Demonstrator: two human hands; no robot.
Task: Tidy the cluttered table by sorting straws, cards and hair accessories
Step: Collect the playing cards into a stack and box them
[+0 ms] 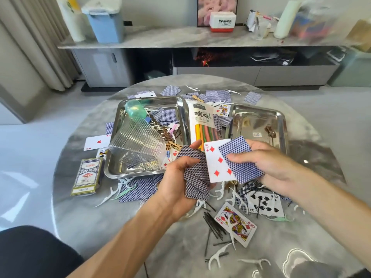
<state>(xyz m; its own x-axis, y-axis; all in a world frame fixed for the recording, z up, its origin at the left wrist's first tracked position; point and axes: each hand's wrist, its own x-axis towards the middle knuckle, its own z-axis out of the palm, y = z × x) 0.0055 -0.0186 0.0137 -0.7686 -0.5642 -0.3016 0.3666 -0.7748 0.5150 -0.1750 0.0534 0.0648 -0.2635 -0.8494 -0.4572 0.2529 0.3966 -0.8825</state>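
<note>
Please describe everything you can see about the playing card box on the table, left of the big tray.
The playing card box is a small upright-format carton, apparently cardboard, printed in dark blue and white with an olive-gold border and a red emblem in the middle. It looks closed and lies flat on the grey marble-look table, face up, its short end towards the person. It lies just left of the larger steel tray, close to its corner; contact cannot be told. Neither hand touches it. White floss picks lie near its lower right corner.

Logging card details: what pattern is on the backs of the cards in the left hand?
Head view: the fanned playing cards gripped by the left hand have blue-and-white diamond lattice backs.
</note>
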